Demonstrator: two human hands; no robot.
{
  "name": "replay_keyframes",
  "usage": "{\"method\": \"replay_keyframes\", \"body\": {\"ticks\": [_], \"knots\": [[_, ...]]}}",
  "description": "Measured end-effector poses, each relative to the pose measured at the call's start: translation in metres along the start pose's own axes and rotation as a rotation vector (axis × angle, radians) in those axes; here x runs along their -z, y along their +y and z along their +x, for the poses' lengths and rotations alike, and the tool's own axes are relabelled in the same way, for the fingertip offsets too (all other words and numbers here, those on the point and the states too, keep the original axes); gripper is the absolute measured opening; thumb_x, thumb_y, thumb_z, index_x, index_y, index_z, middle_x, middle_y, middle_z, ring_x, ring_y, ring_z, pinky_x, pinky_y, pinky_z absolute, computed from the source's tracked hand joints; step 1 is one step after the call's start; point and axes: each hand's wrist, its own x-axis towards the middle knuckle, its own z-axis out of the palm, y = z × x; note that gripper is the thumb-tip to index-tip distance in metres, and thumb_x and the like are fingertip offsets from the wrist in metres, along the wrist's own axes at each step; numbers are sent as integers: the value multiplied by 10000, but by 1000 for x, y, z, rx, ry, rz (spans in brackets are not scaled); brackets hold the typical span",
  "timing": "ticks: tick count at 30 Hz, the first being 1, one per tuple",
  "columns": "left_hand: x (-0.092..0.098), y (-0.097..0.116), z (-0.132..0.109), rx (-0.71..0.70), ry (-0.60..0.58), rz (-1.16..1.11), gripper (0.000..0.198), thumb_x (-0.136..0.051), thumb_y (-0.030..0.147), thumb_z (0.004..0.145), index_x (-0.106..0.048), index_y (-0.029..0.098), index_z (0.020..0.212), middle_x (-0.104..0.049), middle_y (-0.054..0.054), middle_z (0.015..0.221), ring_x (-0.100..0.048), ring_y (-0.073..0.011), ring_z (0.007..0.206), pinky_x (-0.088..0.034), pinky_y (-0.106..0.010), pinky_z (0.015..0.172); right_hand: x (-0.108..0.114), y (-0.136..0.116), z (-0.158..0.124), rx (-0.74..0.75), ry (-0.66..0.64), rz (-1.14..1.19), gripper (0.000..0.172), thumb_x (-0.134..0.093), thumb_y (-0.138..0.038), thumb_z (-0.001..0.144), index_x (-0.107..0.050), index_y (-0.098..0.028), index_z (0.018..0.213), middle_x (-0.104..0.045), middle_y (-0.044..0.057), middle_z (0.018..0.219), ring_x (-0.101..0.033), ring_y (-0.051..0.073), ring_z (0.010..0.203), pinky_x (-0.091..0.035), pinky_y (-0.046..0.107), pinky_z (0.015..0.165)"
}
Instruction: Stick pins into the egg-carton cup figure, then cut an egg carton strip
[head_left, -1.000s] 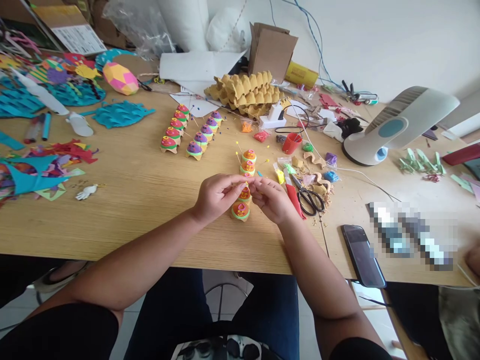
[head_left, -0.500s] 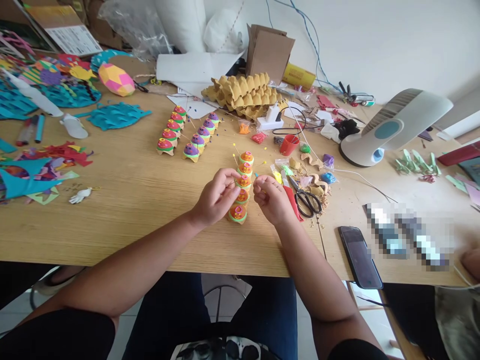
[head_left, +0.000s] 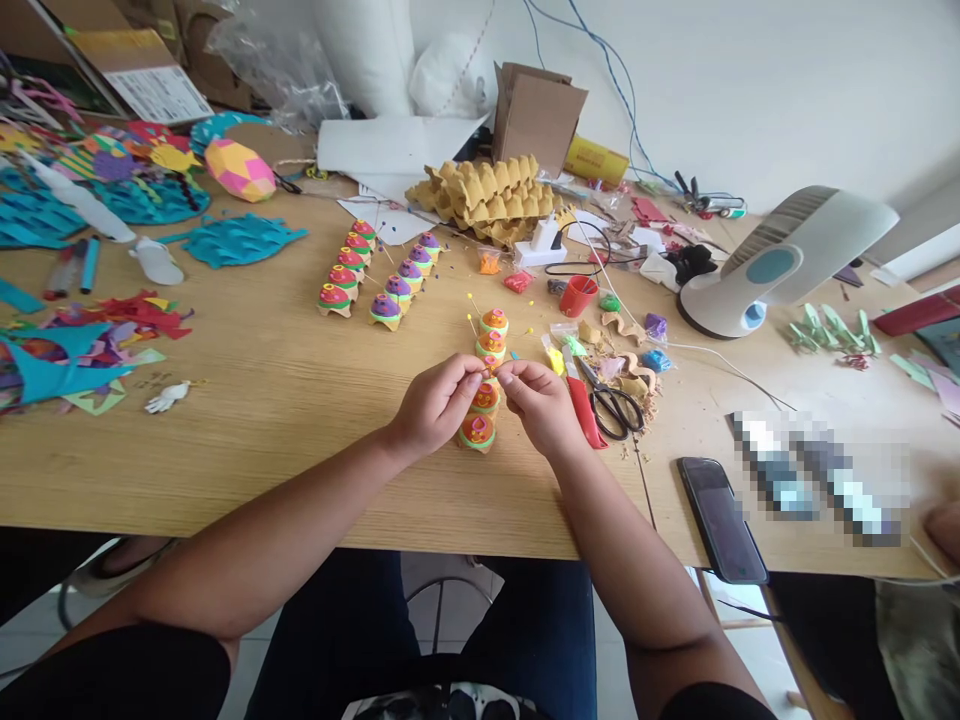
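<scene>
A caterpillar made of orange and green egg-carton cups (head_left: 484, 380) lies on the wooden table (head_left: 262, 400), pointing away from me, with yellow-headed pins at its far end. My left hand (head_left: 435, 405) and my right hand (head_left: 538, 405) meet over its middle cups. Both pinch with fingertips together at one small spot above the caterpillar; what they pinch is too small to name. The nearest cup (head_left: 478, 432) shows between my hands.
Two more cup caterpillars (head_left: 375, 275) lie farther back. Scissors (head_left: 611, 400), a red cup (head_left: 580, 294), clay bits and scraps crowd the right. A fan (head_left: 780, 262), a phone (head_left: 721, 520), egg cartons (head_left: 487, 195) and paper crafts (head_left: 82, 340) surround. Another person's hand (head_left: 943, 530) shows at far right.
Half a second ago my hands were slightly apart beside the caterpillar; now the fingertips have come together again over its middle cups.
</scene>
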Motion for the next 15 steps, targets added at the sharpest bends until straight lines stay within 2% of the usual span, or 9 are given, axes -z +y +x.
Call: {"method": "replay_keyframes", "body": {"ticks": [4,8,15], "knots": [[0,-1,-1,-6,-21,-27,189,-472,310,1022,-615,189,1049,-684,-20,861,-628,-126,743,-479,-235,696,0,-1,0,108,60,-36,305,-839,-466,713,-692,-211,789,-563,-31,669,-442,103,621,-364,247,568],[0,0,-1,-27,-21,-36,199,-478,300,1021,-632,184,1074,-697,-20,835,-639,-122,723,-474,-227,671,0,-1,-2,210,103,-116,254,-845,-433,728,-712,-224,782,-662,2,770,-550,135,730,-469,279,701],[-1,1,0,-11,-60,-20,207,-491,301,1019,-655,174,1027,-688,-6,771,-624,-112,677,-439,-214,632,1,0,-2,253,83,-170,175,-824,-405,768,-778,-245,822,-748,27,861,-650,168,835,-523,329,828]]}}
